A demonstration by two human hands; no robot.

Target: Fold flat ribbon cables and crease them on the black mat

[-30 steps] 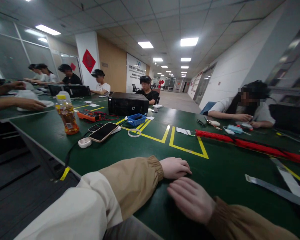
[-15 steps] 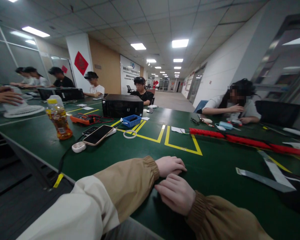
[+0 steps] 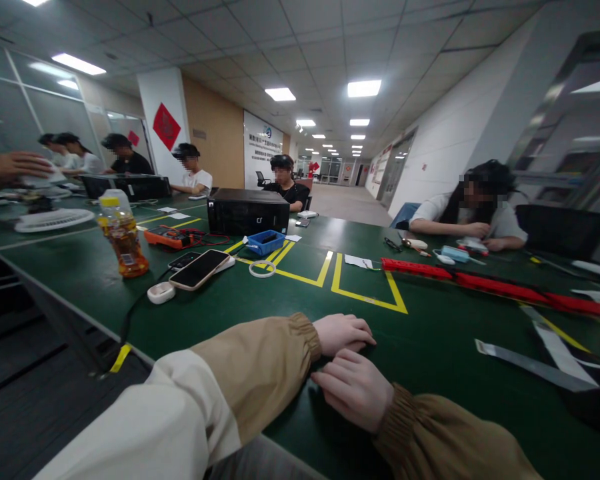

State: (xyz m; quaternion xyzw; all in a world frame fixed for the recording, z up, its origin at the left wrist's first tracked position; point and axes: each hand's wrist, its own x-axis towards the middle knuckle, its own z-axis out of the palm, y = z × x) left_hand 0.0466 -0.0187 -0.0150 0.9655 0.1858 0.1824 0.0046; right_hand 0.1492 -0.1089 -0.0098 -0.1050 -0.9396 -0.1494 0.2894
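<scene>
My left hand (image 3: 343, 333) rests palm down on the green table (image 3: 220, 313), its fingers loosely bent and nothing held. Just below it, my right hand (image 3: 355, 388) lies on the tabletop too, with fingers relaxed and curving toward my left cuff; no object shows in it. The two hands are very close together, the right in front of the left. Beyond them, yellow tape (image 3: 370, 300) marks out shapes on the table. A white ring (image 3: 263, 269) lies farther left, near a phone (image 3: 200, 269) and a small white case (image 3: 161, 293).
A drink bottle (image 3: 125, 240), an orange multimeter (image 3: 167, 237), a blue tray (image 3: 265, 243) and a black computer case (image 3: 249, 212) stand at the back left. A long red strip (image 3: 460, 277) and a flat grey strip (image 3: 535, 365) lie right. Co-workers sit around.
My hands stay in place while the view shifts slightly. At far left, a co-worker's hand has raised a white part off its round base. The right-hand co-worker's hands have come down lower.
</scene>
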